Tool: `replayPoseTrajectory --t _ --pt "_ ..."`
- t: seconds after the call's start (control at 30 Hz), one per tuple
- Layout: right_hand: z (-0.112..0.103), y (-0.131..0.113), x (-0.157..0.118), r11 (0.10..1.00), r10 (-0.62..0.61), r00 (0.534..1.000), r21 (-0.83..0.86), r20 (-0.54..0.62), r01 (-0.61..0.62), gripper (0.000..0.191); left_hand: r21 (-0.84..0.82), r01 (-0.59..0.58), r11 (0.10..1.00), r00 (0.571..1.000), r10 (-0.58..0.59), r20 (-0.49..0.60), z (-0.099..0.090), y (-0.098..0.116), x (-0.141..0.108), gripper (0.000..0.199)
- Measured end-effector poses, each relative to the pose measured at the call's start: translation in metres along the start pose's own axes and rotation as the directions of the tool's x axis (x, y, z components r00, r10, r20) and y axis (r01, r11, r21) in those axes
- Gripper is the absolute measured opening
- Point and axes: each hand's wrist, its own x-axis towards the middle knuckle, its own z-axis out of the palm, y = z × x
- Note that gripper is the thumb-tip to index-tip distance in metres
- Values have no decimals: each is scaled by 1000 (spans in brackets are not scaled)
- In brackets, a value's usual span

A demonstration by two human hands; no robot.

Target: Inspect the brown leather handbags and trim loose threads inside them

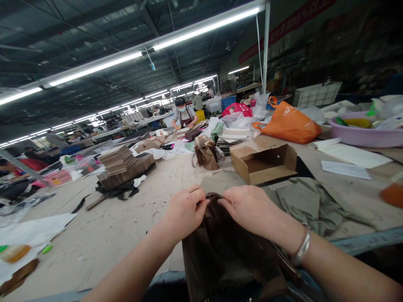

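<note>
A dark brown bag (229, 251) hangs over the near table edge, its top edge pinched between both hands. My left hand (188, 208) grips that edge on the left side, thumb and fingers pressed together. My right hand (248, 206), with a silver bangle on the wrist, pinches the same edge a little to the right. Just beyond the hands lies grey-green fabric (308, 201) on the table. A small brown bag (206, 154) stands upright farther back. The lower part of the dark bag runs out of the frame.
On the table (126, 235) are an open cardboard box (264, 163), stacked brown pieces (121, 165), an orange bag (288, 121) and a purple basin (368, 130). A person (184, 115) works at the far side.
</note>
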Motion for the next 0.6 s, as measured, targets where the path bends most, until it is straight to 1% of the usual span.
replayPoseTrajectory --t 0.1,0.17,0.27,0.43,0.6 --pt "1 2 -1 1000 -3 1000 24 -5 3 31 2 4 1000 1000 -4 -18 1 1 0 19" --pt "0 3 -1 998 -22 1000 56 -16 23 28 21 10 1000 1000 -9 -10 2 2 -1 20" --pt "-1 5 -1 994 -67 998 88 -3 67 33 48 26 999 1000 -26 1 2 4 0 20" --pt "-6 7 7 995 -91 996 43 11 90 37 74 36 997 999 -34 -17 4 6 2 21" --pt "-4 8 20 996 -93 995 5 19 93 31 81 40 996 999 -37 -35 7 6 5 21"
